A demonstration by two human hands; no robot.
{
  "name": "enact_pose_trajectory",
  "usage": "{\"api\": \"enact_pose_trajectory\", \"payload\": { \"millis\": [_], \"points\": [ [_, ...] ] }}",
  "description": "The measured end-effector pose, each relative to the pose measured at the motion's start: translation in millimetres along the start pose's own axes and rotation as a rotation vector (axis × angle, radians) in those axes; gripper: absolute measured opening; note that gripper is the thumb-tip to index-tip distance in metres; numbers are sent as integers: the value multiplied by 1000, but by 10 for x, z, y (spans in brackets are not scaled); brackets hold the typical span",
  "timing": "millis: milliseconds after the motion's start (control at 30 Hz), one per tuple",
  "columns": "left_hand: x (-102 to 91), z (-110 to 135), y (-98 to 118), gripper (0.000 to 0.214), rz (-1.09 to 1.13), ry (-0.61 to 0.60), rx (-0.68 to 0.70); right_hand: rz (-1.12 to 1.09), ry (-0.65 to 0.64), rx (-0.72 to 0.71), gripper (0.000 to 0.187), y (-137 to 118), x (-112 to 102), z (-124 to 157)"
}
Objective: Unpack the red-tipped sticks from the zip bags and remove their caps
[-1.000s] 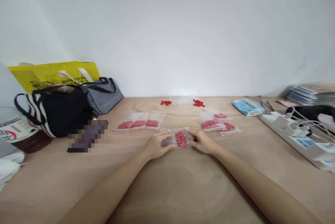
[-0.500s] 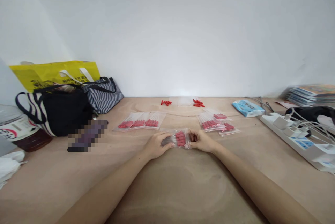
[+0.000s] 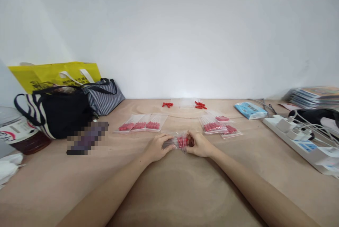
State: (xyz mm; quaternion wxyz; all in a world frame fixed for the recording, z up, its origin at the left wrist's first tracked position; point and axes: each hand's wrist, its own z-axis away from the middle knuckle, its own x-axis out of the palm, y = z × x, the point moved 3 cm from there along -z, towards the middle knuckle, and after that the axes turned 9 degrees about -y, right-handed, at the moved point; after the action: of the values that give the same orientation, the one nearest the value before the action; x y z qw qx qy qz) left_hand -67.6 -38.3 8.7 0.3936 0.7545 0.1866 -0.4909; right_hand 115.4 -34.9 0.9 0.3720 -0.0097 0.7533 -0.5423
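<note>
A small clear plastic bag point(image 3: 178, 141) holding thin sticks with red caps lies on the wooden table point(image 3: 185, 191) between my hands. My left hand point(image 3: 158, 147) pinches its left end, fingers closed on the plastic. My right hand point(image 3: 198, 144) is closed over its right end, covering part of the red caps. Three filled bags point(image 3: 141, 122) lie in a row behind my left hand. Further filled bags point(image 3: 218, 125) are piled behind my right hand.
Loose red caps point(image 3: 167, 104) and clear sticks point(image 3: 187, 102) lie by the wall. At the left stand a black bag point(image 3: 62, 113), a striped bag point(image 3: 104, 97), a yellow bag point(image 3: 50, 73) and a bottle point(image 3: 18, 131). At the right are a power strip point(image 3: 304, 142), a blue packet point(image 3: 250, 109) and stacked magazines point(image 3: 315, 95).
My right hand has slid left along the bag and closed over the red caps, squeezing the bag shorter. My left hand has stayed where it was.
</note>
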Motion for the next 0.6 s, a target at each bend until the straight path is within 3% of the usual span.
{"api": "enact_pose_trajectory", "payload": {
  "millis": [200, 400, 600],
  "points": [
    [-8, -2, -4, 26, 8, 16, -6, -51, 48, 1, 19, 79, 36, -6],
    [-60, -2, -62, 21, 15, 29, -48, -189, 74, 15, 20, 213, -85, 10],
    [-70, 8, -85, 26, 7, 2, -33, -181, 8, -3, 25, 212, -134, 44]
  ]
}}
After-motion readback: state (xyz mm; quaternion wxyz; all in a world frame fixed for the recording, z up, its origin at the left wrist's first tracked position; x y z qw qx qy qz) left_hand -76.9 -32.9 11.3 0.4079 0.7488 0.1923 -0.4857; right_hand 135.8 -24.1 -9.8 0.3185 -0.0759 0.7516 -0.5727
